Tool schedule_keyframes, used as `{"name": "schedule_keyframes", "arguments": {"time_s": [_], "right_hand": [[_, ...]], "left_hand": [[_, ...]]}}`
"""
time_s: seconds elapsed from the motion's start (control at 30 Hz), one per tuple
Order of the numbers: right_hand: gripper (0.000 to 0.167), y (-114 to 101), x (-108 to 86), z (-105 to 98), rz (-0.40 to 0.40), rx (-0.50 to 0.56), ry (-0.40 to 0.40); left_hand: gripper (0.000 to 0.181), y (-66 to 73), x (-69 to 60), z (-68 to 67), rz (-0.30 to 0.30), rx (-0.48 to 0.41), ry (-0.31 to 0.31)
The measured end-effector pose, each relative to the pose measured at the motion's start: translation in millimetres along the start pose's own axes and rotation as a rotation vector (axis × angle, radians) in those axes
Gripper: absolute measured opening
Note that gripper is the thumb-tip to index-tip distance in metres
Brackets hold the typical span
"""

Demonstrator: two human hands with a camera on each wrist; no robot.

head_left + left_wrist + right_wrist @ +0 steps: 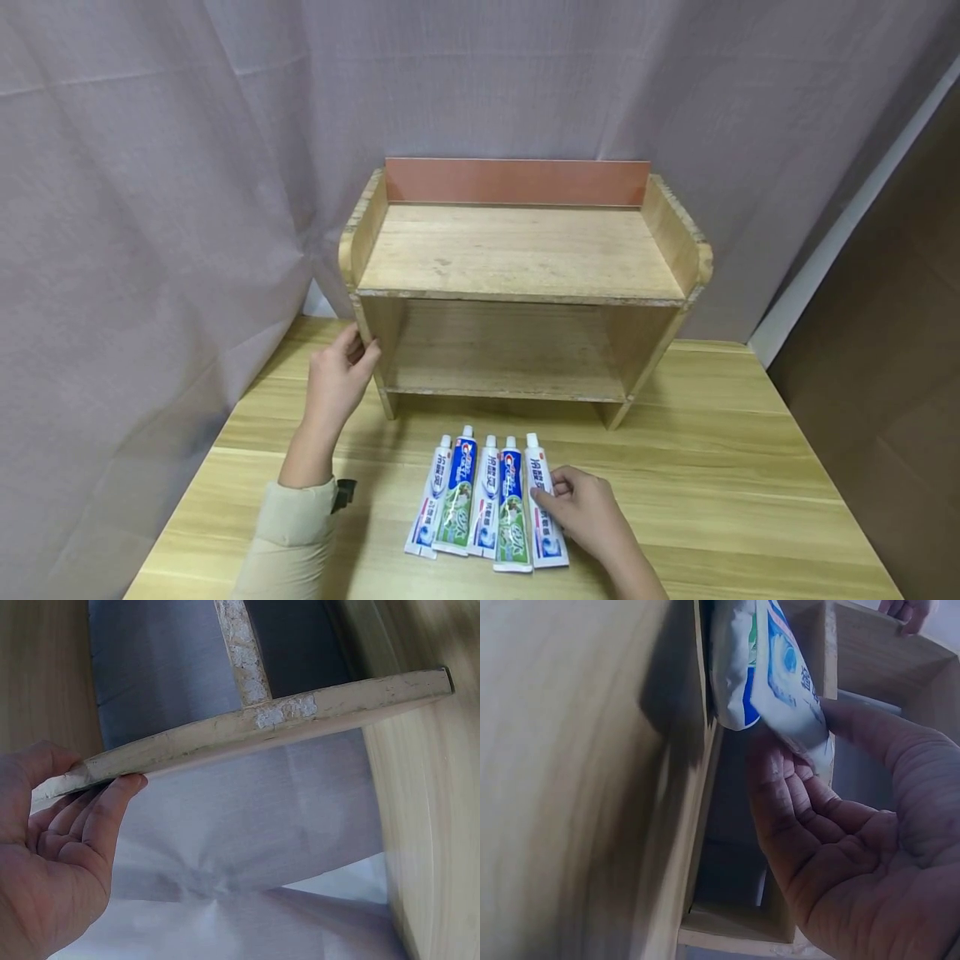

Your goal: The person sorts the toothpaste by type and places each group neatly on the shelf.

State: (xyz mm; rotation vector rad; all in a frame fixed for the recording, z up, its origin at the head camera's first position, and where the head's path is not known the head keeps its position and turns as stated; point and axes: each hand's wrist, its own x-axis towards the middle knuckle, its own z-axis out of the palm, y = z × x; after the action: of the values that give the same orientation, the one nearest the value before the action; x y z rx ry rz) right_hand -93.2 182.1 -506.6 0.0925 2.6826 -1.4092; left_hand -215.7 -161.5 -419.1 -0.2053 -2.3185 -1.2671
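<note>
My left hand pinches the left side panel of a small two-tier wooden shelf; in the left wrist view, thumb and fingers lie on either face of the panel. Several toothpaste tubes lie side by side in front of the shelf, caps pointing toward it. At the right end of the row, my right hand pinches a white toothpaste tube by its edges. That tube sits between thumb and fingers in the right wrist view. Just left of it lies a blue and green Crest tube.
The wooden table carries everything. A grey curtain hangs behind the shelf and along the left. A reddish-brown strip stands along the back of the shelf's top. A dark brown panel rises at the right.
</note>
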Motion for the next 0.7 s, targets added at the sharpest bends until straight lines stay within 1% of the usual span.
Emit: {"name": "schedule_keyframes", "arguments": {"time_s": [0.2, 0.37, 0.7], "right_hand": [[0.026, -4.0, 1.7, -1.7, -0.01, -0.015, 0.019], [0.024, -7.8, 2.9, -3.3, -0.024, -0.012, 0.018], [0.032, -19.7, 5.9, -7.6, -0.063, -0.031, 0.035]], "left_hand": [[0.031, -1.4, -0.7, -0.3, 0.013, 0.011, -0.003], [0.03, -1.3, -1.8, -1.1, 0.01, 0.017, 0.0], [0.031, -1.0, -1.2, -1.0, -0.005, 0.005, -0.015]]}}
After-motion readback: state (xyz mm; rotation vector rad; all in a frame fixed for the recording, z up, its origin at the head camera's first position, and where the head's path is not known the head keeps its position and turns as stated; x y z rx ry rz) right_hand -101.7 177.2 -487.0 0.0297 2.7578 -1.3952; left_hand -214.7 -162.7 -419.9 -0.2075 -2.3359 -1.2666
